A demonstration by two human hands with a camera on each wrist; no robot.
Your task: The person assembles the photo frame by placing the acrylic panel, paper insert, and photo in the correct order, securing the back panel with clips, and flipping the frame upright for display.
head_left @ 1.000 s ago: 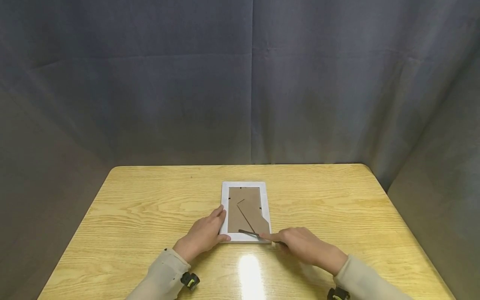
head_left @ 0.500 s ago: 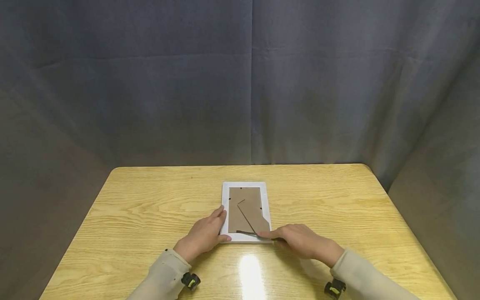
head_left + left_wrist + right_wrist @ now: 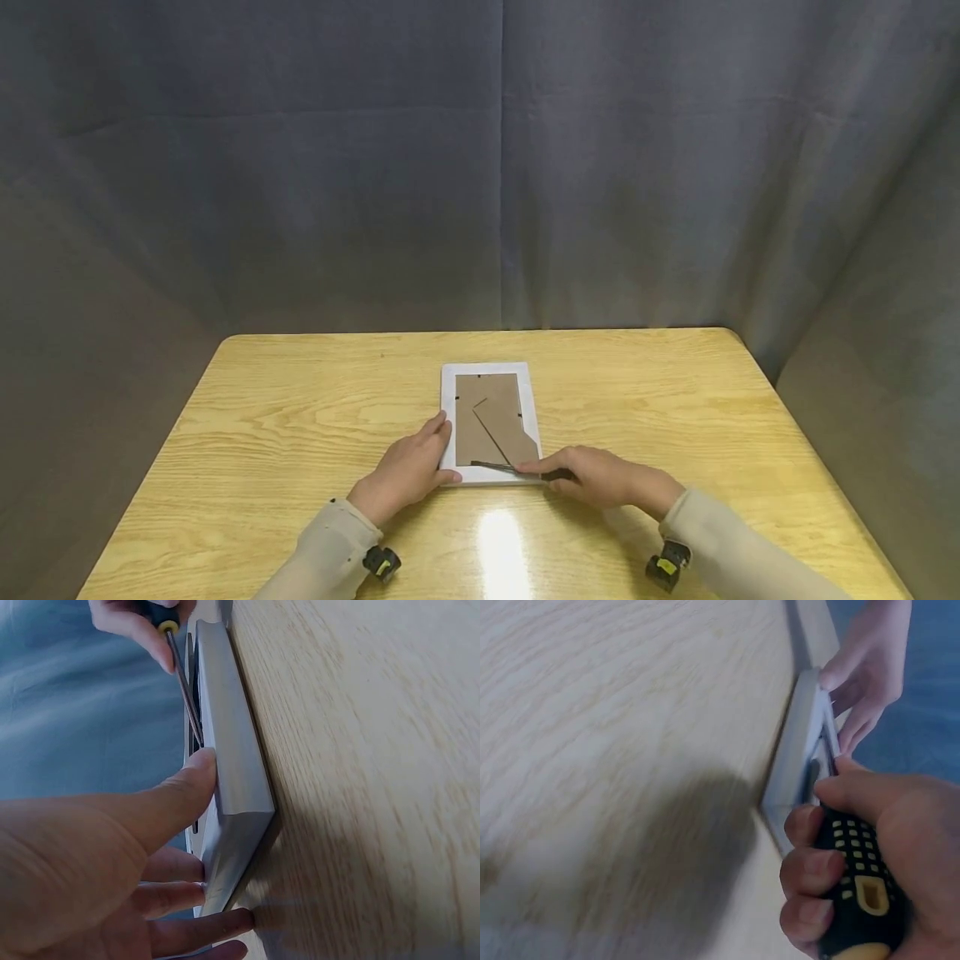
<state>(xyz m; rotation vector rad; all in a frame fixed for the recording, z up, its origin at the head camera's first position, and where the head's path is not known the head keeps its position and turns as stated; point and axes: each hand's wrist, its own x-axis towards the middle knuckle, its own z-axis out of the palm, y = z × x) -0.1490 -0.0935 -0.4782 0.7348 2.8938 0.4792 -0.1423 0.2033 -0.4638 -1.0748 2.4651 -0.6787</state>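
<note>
A white picture frame point(image 3: 534, 417) lies back side up on the table, its brown backing board point(image 3: 487, 425) showing. My left hand point(image 3: 408, 467) holds the near left corner, thumb at the near edge and fingers along the left side. In my right hand point(image 3: 600, 477) is a screwdriver point(image 3: 859, 889) with a black and yellow handle, the fingers curled round it. Its thin metal shaft point(image 3: 184, 690) runs along the near edge of the backing, the tip close to my left thumb. My right index finger reaches forward over the shaft at the near right corner.
Small dark tabs point(image 3: 479, 376) sit at the edges of the backing. The wooden table point(image 3: 300, 392) extends around the frame, with grey curtains point(image 3: 360, 208) behind it and at both sides. A wrist camera point(image 3: 382, 564) is strapped to each sleeve.
My right hand and wrist have turned slightly, and the screwdriver lies flatter along the near edge, its tip a little further left. The left hand stays on the frame, which has barely shifted.
</note>
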